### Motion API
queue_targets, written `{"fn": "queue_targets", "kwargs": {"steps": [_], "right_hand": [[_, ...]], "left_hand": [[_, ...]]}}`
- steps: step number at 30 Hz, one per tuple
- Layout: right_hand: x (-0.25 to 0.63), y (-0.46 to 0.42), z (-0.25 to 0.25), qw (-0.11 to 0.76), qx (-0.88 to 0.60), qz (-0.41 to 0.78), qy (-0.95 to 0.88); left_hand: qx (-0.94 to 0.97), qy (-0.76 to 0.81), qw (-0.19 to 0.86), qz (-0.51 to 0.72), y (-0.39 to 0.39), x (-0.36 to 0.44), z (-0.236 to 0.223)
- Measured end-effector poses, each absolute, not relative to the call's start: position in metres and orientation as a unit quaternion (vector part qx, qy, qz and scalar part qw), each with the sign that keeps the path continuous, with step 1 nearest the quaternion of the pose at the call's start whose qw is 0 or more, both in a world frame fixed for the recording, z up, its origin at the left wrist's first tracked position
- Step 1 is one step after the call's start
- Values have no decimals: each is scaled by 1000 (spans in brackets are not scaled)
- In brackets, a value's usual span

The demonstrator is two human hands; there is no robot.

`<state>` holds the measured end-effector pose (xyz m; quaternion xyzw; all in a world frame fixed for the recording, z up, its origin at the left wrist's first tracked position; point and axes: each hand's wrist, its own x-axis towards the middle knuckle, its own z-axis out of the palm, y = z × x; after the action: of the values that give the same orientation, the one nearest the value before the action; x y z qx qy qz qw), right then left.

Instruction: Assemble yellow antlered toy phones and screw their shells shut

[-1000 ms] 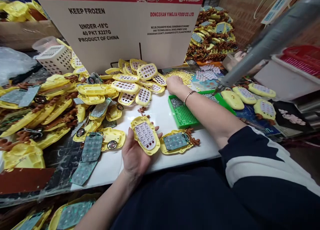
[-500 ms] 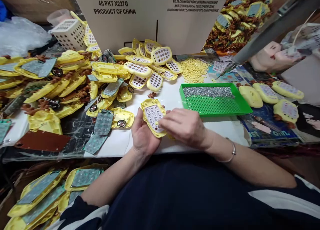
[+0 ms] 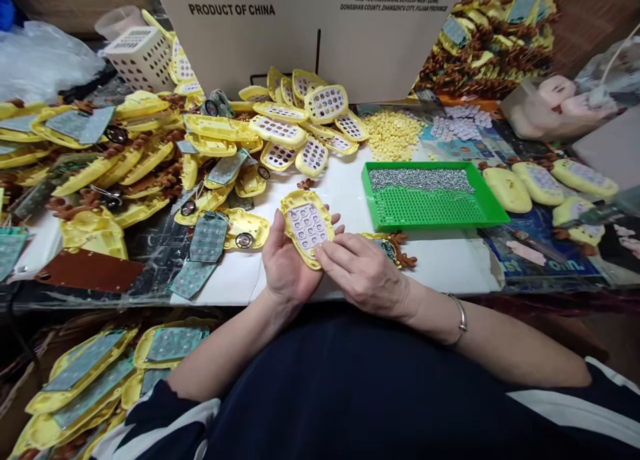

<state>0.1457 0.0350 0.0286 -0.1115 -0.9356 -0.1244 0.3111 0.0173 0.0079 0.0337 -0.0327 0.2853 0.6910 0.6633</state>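
My left hand [image 3: 285, 270] cradles a yellow toy-phone shell [image 3: 307, 228], inner side up, with a white rubber keypad seated in it. My right hand [image 3: 363, 273] rests against the shell's lower right edge, fingers bent and pressing on it. Just right of my hands lies another yellow shell with a green circuit board and brown antlers [image 3: 395, 245]. A green tray [image 3: 430, 210] with a strip of small silver screws stands beyond my right hand on the white table [image 3: 345, 193].
A heap of yellow shells [image 3: 290, 123] and a pile of small yellow buttons [image 3: 393, 133] lie before a cardboard box [image 3: 310, 27]. More shells, circuit boards [image 3: 207, 240] and speakers cover the left. Finished yellow pieces [image 3: 537, 183] lie at right. A white basket [image 3: 135, 57] stands back left.
My right hand came back from the button pile to the shell in my left hand and has slid down to its lower right edge. The grey tool at upper right is gone from view.
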Motion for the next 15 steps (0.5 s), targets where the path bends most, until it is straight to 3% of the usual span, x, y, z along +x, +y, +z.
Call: {"fn": "queue_targets", "kwargs": {"steps": [11, 15], "right_hand": [[147, 40, 8, 403, -111, -111, -902], [146, 37, 7, 379, -120, -105, -912]], "left_hand": [[6, 296, 678, 672, 4, 13, 29], [15, 303, 670, 678, 4, 16, 32]]}}
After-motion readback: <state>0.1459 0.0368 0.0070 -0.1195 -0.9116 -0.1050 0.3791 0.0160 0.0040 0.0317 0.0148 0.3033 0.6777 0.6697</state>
